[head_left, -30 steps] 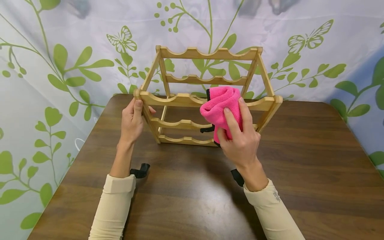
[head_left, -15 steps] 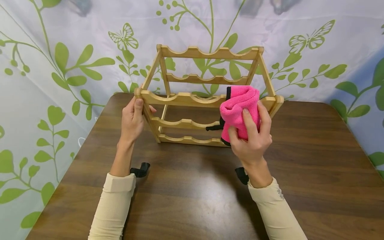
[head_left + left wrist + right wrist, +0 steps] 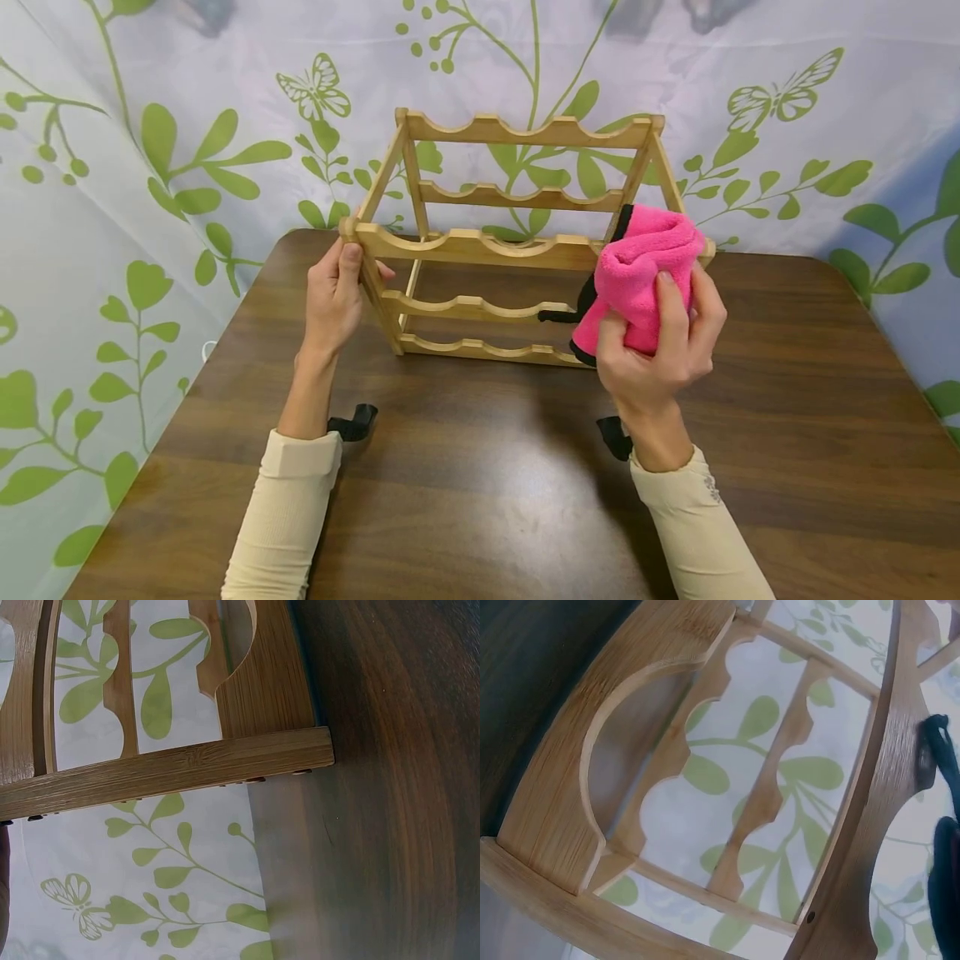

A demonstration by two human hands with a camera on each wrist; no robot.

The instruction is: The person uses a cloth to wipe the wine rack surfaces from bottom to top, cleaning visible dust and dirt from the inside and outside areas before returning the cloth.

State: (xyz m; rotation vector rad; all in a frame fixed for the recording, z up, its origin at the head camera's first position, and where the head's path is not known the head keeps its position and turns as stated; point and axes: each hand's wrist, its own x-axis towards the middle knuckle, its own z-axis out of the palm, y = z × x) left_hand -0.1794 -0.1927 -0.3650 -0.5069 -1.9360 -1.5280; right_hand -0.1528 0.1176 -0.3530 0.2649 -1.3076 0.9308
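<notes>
A light wooden wine rack [image 3: 472, 247] with scalloped rails stands on the table. In the head view my left hand [image 3: 332, 296] grips its front left post near the top, thumb in front and fingers behind. My right hand [image 3: 663, 350] holds a bunched pink cloth [image 3: 645, 267] with black edging against the right part of the top front rail, covering the rail's right end. A dark loop hangs from the cloth's left side. The right wrist view shows the scalloped rails [image 3: 757, 787] close up, with the cloth's dark edging [image 3: 943, 877] at its right border.
The brown wooden table [image 3: 480, 500] reaches toward me in front of the rack. Behind it hangs a white curtain [image 3: 225, 67] with green leaves and butterflies. Black straps [image 3: 354, 423] show beside both wrists.
My right hand has slid the pink cloth to the right along the top front rail, from near its middle to its right end. The left hand keeps its grip on the post.
</notes>
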